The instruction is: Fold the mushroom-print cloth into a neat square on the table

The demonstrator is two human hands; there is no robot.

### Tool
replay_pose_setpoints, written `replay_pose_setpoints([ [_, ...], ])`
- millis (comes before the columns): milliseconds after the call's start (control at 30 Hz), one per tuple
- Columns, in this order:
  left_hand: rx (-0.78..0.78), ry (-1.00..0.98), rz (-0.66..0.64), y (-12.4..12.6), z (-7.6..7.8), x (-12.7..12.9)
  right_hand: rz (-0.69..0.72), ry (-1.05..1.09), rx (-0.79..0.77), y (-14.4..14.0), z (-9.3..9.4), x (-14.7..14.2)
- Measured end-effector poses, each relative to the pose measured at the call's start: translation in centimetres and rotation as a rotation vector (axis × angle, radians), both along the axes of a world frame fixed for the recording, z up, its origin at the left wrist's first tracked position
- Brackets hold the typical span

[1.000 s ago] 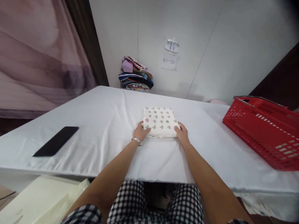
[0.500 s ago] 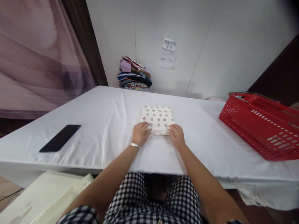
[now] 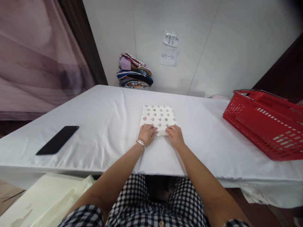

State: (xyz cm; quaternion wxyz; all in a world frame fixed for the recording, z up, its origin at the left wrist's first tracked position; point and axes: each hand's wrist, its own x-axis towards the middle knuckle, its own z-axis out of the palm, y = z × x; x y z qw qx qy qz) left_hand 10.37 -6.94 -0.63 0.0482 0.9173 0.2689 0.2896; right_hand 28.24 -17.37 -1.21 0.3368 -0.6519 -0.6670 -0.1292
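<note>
Centre frame: left hand (image 3: 147,134) and right hand (image 3: 175,136) are pressing flat, fingers curled, on near edge of folded white printed cloth (image 3: 158,115); folding looks complete, not yet stacked.

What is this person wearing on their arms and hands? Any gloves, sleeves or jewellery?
Both forearms are bare, with no gloves and no sleeves reaching them. The left hand has a thin silver bracelet at the wrist. The right hand shows no jewellery. Nearer the body, black-and-white checked clothing is visible.
</note>
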Motion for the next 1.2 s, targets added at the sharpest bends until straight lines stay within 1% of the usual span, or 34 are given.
replay_pose_setpoints([
  [233,-0.031,-0.039,-0.036,0.0,0.23,0.13,0.01,0.021,0.032,-0.29,0.25,-0.21],
  [367,-0.045,-0.079,-0.05,0.07,0.39,-0.06,0.02,0.013,-0.004,-0.61,0.32,-0.19],
  [633,-0.027,-0.054,-0.081,0.14,0.15,-0.23,0.055,0.006,-0.058,-0.62,0.51,-0.1],
  [867,-0.025,-0.03,-0.063,-0.06,0.52,-0.09,0.053,-0.021,-0.077,-0.58,0.46,-0.08],
  [1200,0.055,0.002,-0.032,-0.12,0.71,0.2,0.028,-0.027,-0.068,-0.43,0.2,-0.34],
])
